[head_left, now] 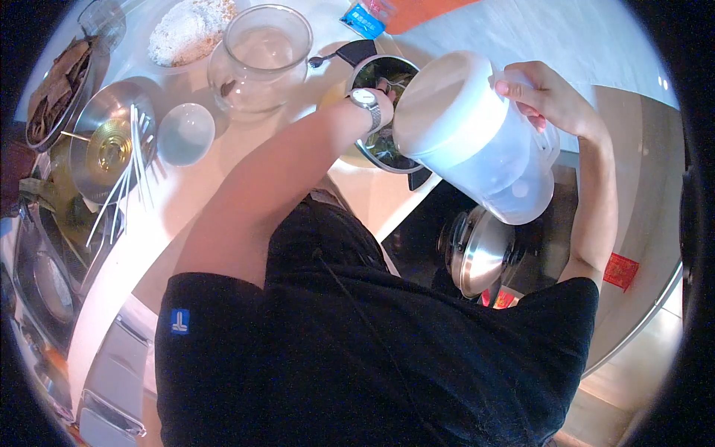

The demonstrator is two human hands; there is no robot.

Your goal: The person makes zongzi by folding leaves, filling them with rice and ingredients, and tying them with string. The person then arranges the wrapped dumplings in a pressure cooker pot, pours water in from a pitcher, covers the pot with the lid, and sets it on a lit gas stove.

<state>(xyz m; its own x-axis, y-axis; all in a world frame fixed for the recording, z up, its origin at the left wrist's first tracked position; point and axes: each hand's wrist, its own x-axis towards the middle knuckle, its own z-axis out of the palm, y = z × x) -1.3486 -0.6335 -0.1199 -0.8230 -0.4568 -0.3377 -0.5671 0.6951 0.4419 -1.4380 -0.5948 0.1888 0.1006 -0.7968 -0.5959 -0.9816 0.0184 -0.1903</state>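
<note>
My right hand (547, 97) is closed on the handle side of a large translucent plastic pitcher (477, 134) with a white upper part. The pitcher is tilted, its white end towards the left, beside and partly over a round dark pot (398, 160). Dark green leafy pieces and liquid show inside the pot. My left hand (384, 91), with a silver watch (365, 98) at its wrist, reaches over the pot's left rim into it. My wrist hides most of its fingers, so what they hold cannot be made out. The pitcher covers the pot's right side.
A glass bowl (261, 82), a white bowl (186, 134) and a metal bowl (112, 153) with yellow liquid stand leftward, white sticks (134, 171) across the last. Behind are a plate of white powdery food (190, 33) and a blue packet (363, 22). A shiny lidded pot (480, 253) sits nearer me.
</note>
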